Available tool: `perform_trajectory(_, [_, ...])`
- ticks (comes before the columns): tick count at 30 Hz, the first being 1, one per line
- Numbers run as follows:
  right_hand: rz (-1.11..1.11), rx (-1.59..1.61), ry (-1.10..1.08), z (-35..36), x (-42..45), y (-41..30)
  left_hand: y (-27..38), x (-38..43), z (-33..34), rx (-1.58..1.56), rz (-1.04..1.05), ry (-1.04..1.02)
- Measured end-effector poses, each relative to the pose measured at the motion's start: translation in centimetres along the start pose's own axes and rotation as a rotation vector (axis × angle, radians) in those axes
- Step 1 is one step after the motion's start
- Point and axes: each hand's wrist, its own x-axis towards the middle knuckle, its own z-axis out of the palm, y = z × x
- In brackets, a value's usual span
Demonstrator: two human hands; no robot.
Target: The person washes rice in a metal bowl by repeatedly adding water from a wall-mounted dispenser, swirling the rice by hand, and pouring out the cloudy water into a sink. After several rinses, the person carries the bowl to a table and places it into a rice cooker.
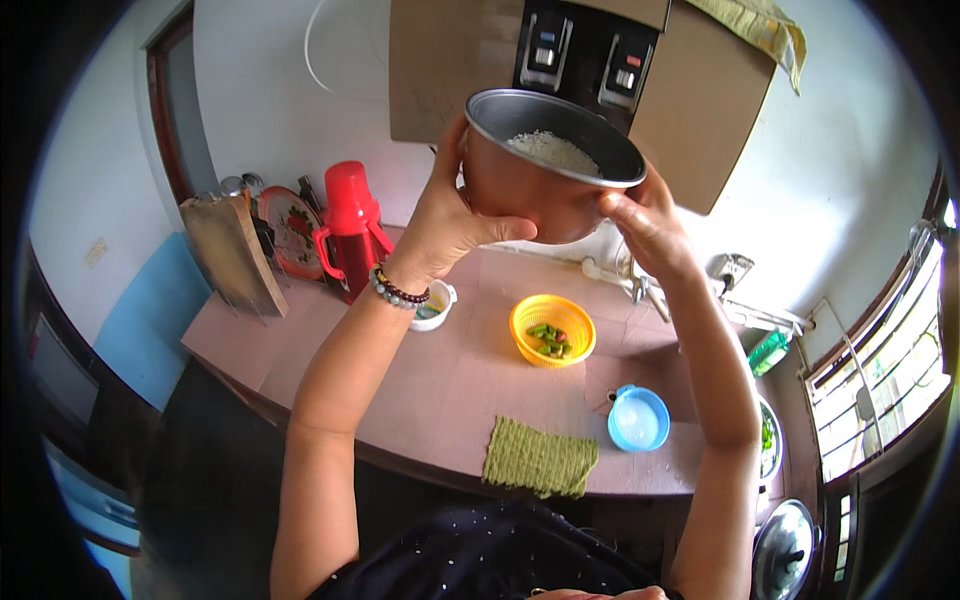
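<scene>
Both hands hold up a rice cooker's inner pot (536, 202), copper-brown outside and dark grey within. White rice grains (555, 148) lie in it, heaped to one side. My left hand (450, 217) grips the pot's left wall, its thumb along the lower front. On the right, my right hand (651, 225) clasps the wall just under the rim, thumb in front. The pot is raised well above the counter, tilted with its mouth partly towards me, in front of a wall-mounted water dispenser (581, 64). Beaded bracelets (397, 289) circle my left wrist.
On the tiled counter (435, 382) stand a yellow basket (521, 337) of green peppers, a white basket (431, 322), a red thermos (352, 240) and a green cloth (540, 457). A blue basin (637, 442) sits by the sink. Chopping boards (232, 259) lean left; a metal lid (784, 551) lies lower right.
</scene>
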Motion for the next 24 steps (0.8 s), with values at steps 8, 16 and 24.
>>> perform_trajectory(8, [0.081,0.028,-0.026,0.6,5.9,0.2,0.5,4.0,-2.7,0.039,-0.025,0.024])
perform_trajectory(16, [0.083,-0.036,0.202,-0.2,8.0,2.3,-2.1,6.7,-3.5,-0.05,-0.06,-0.015])
perform_trajectory(24, [0.07,-0.051,0.159,-1.2,8.2,2.9,-3.1,7.0,-3.5,-0.046,-0.051,-0.023])
